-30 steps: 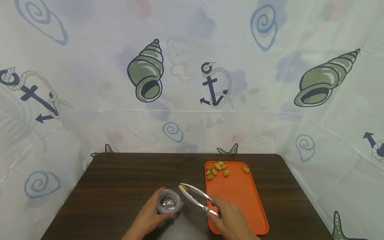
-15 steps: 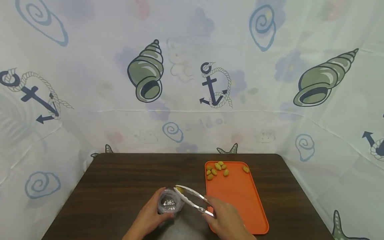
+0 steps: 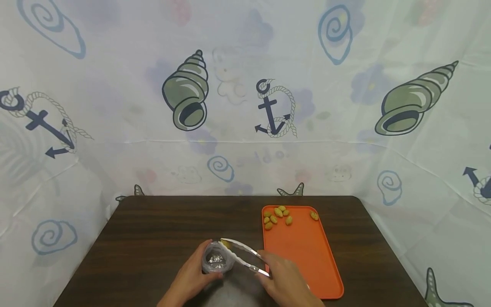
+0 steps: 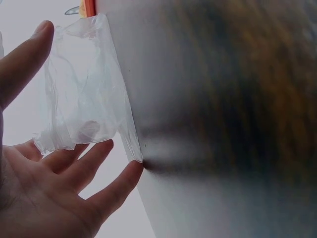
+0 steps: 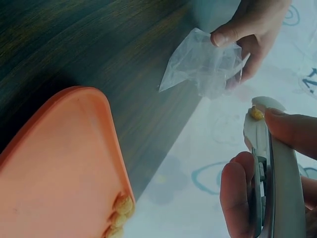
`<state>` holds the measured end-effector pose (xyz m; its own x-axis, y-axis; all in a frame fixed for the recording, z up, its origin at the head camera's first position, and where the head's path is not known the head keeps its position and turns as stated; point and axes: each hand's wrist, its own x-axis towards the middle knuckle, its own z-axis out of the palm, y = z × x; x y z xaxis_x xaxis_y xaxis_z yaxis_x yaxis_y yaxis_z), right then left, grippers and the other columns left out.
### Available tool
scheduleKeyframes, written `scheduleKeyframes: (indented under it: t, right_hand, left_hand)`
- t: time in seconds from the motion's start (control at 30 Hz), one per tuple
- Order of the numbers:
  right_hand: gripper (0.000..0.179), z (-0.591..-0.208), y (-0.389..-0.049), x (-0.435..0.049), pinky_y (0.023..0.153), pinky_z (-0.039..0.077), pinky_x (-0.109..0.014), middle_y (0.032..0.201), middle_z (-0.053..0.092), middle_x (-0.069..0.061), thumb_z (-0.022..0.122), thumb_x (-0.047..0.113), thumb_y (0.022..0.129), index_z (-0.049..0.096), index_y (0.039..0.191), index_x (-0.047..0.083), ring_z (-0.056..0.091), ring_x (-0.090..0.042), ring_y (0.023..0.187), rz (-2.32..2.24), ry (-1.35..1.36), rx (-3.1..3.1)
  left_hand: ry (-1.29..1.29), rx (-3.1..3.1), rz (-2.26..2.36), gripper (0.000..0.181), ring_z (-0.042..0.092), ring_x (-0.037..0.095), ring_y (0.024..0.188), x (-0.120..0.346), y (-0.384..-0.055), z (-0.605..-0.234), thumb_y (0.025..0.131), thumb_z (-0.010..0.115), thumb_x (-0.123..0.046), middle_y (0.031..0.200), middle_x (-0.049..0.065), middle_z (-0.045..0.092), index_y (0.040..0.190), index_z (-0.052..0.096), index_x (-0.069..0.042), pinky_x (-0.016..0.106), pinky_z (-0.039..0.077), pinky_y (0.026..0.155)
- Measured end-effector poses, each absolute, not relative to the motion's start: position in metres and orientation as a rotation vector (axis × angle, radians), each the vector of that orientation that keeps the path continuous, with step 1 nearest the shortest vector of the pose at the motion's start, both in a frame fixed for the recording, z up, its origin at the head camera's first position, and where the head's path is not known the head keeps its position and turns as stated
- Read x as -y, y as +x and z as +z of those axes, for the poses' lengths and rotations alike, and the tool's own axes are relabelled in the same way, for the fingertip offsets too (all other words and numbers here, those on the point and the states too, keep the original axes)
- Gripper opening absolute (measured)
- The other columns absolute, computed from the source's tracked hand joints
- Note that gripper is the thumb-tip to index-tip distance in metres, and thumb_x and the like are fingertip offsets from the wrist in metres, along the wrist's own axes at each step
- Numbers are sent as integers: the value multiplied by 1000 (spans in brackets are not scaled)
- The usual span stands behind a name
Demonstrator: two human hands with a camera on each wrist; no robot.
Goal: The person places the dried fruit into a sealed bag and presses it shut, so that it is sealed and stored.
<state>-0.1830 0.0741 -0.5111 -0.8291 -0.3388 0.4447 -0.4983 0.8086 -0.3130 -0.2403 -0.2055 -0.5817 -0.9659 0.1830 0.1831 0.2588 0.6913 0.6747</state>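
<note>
My left hand point(image 3: 190, 275) holds a clear plastic bag point(image 3: 230, 265) that stands upright with its mouth open. In the left wrist view, thumb and fingers are spread on opposite sides of the bag point(image 4: 79, 89). My right hand point(image 3: 284, 277) grips a pair of tongs point(image 3: 251, 267) with pale scalloped tips. Pinched in those tips is one small yellowish-brown oval piece point(image 3: 226, 244), like a nut or bean. In the head view the tips overlap the far right part of the bag's mouth. Something shiny shows inside the bag.
An orange tray point(image 3: 301, 251) lies on the dark wood table point(image 3: 161, 230), right of the bag. Several similar oval pieces point(image 3: 278, 212) are grouped in its far left corner, one piece point(image 3: 314, 215) far right. A patterned cloth point(image 3: 238, 98) hangs behind.
My right hand has moved left, carrying the tongs and the oval piece from beside the bag to its mouth. The left hand and bag have stayed nearly still.
</note>
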Motion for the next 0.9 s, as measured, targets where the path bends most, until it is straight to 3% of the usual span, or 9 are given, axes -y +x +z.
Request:
scheduleKeyframes:
  t: [0.27,0.5,0.9]
  right_hand:
    - [40,-512,-185,-69,57,44,-23,82,66,8,82,22,83,68,119,15,53,0,70,633,653,2662]
    - [41,-509,-185,-66,65,54,-30,98,75,3,82,25,85,67,122,14,67,-8,80,600,677,2663]
    - [44,-512,-188,-59,70,58,-32,106,77,0,82,24,85,67,124,12,71,-12,86,590,696,2719]
  left_hand:
    - [-345,2806,-1153,103,62,33,128,205,-240,-580,66,97,-38,145,13,60,152,45,-13,55,51,100]
    - [-353,2797,-1137,104,62,33,127,205,-241,-581,65,97,-39,145,12,60,151,46,-13,54,52,99]
    - [-338,2815,-1140,104,64,31,123,206,-243,-584,66,97,-38,141,11,62,152,45,-16,52,53,96]
